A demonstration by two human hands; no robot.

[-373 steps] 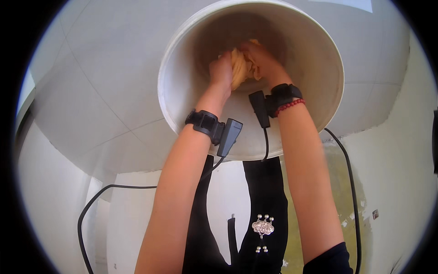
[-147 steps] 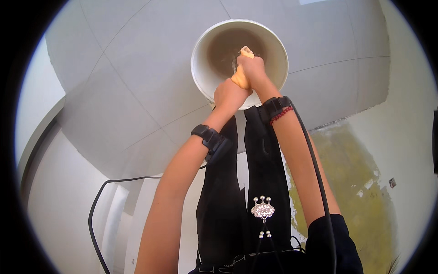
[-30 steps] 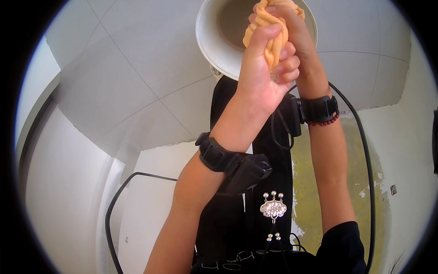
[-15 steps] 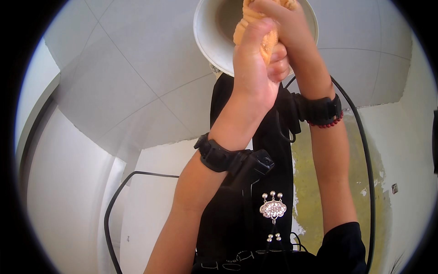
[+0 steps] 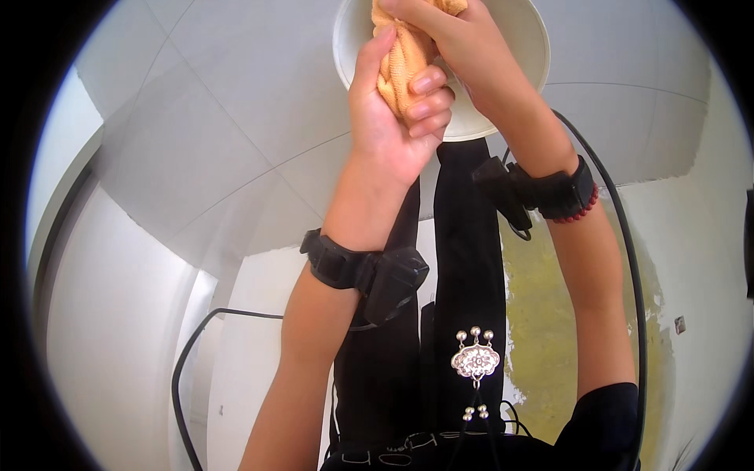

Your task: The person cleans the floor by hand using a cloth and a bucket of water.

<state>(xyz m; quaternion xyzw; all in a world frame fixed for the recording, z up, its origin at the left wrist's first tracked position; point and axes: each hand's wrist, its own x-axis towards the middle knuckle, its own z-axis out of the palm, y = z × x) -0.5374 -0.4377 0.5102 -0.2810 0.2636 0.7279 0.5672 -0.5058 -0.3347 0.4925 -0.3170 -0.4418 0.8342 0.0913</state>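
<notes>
An orange towel (image 5: pixel 406 67), bunched and twisted, is gripped in both of my hands above a white bucket (image 5: pixel 534 47) at the top of the view. My left hand (image 5: pixel 393 118) is closed around the towel's near end, thumb pointing up along it. Just beyond, to the right, my right hand (image 5: pixel 455 35) is closed on the far part of the towel, partly cut off by the upper edge. The bucket's inside is largely hidden behind my hands and the towel.
Grey floor tiles (image 5: pixel 228 110) surround the bucket. Black straps with boxy devices (image 5: pixel 397 282) sit on both wrists, and black cables (image 5: pixel 628 235) loop down either side. A silver pendant (image 5: pixel 475 361) hangs in front of my dark clothing. White wall curves along the left.
Both hands have shifted left with the towel. My left hand has turned so its curled fingers show more, and my wrists have moved farther apart.
</notes>
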